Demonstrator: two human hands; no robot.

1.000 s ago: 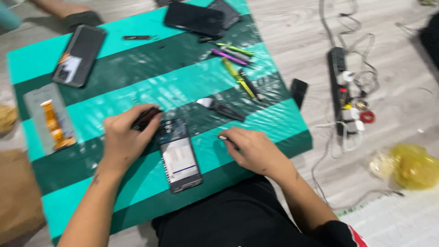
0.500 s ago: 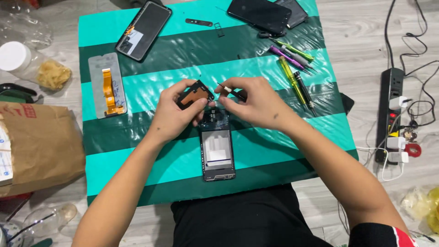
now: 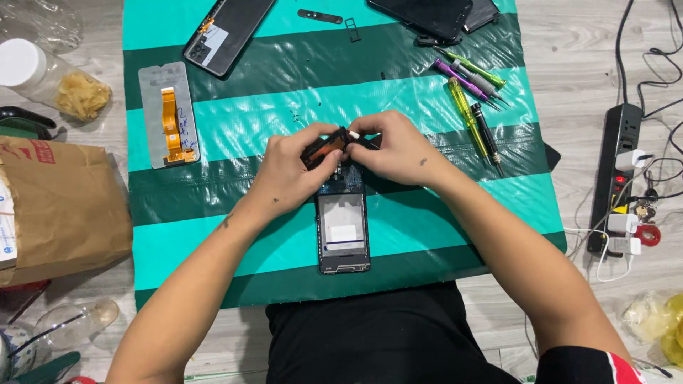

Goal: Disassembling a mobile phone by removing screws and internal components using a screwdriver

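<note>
Hands both pinching a small black phone part right above an opened phone.

Left hand has its grip closed on the small black part with an orange edge, fingers wrapped round its near side, and the right hand pinches the same piece from the other end, fingertips meeting the left ones. Just below both grips lies the opened phone frame, flat on the striped green mat, its top end tucked under the fingers. Off past the right grip sit some screwdrivers, yellow, purple, green and black, well apart from it. Out beyond the left grip there's a grey screen panel with an orange flex cable, and further up a black back cover. Brown paper bag sits on the floor beside the mat's left edge.
</note>
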